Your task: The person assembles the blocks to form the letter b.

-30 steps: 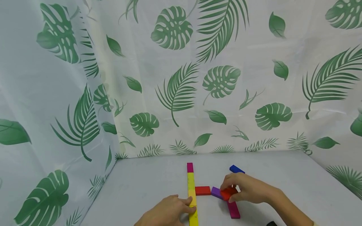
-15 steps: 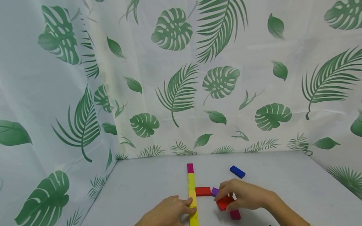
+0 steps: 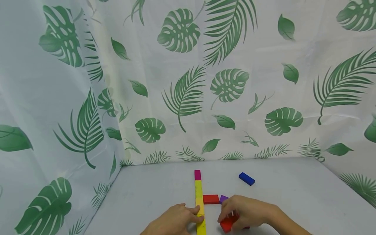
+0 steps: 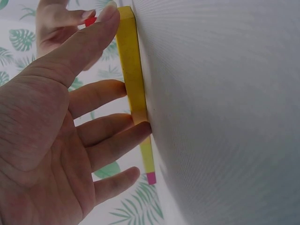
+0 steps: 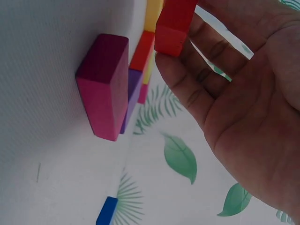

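My right hand (image 3: 249, 212) pinches a red block (image 3: 227, 224) between thumb and fingertips, raised beside a magenta block (image 5: 96, 98) in the right wrist view. That magenta block is mostly behind the hand in the head view. My left hand (image 3: 176, 218) rests its fingers and thumb against a straight row of blocks: a yellow block (image 3: 201, 228) nearest, an orange-yellow block (image 3: 201, 200), a lime-yellow block (image 3: 198, 189) and a magenta end block (image 3: 197, 175). Its fingers reach loosely along the row's side in the left wrist view.
Another red block (image 3: 211, 199) lies against the row's right side, with a purple block (image 3: 223, 198) at its right end. Farther back on the white table (image 3: 152, 182) is a blue block (image 3: 246, 179). A leaf-patterned curtain (image 3: 188, 98) stands behind and at both sides.
My right hand has carried the red block toward me and slightly left, away from the purple block and past the magenta one. The left hand stays against the row.
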The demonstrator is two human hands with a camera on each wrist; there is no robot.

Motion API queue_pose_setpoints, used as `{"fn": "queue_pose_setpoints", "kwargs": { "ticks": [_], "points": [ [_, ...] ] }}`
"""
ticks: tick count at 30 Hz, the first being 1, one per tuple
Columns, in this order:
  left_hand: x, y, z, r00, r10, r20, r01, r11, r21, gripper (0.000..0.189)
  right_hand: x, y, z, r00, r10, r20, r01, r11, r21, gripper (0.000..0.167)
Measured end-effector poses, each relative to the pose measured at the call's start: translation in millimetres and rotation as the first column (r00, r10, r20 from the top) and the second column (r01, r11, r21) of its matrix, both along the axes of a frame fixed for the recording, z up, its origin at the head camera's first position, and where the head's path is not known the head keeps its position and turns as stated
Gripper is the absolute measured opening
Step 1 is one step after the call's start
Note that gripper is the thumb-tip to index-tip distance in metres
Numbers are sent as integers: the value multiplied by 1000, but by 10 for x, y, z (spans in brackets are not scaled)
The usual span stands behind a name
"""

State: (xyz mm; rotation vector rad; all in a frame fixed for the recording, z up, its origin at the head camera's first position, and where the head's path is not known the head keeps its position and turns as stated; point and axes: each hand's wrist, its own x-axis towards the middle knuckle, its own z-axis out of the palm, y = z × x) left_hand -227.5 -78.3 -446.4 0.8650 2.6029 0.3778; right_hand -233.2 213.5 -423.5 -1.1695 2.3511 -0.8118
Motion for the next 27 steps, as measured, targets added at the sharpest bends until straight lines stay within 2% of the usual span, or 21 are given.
{"fn": "queue_pose_setpoints", "kwargs": {
  "ticks": [9, 15, 27],
  "points": [
    [6, 9, 1, 1000, -2, -5, 2, 1000, -13, 53, 35, -67, -79, 999, 4, 44, -6, 999, 44, 35],
    [-6, 1, -1, 1000, -22, -16, 22, 1000, 3, 54, 46, -92, -124, 996, 12, 89, -15, 999, 35, 28],
    [-9, 0, -11, 1000, -2, -16, 2, 1000, -8, 57, 42, -99, -121, 999, 23, 49, -26, 999, 45, 27]
  ]
}}
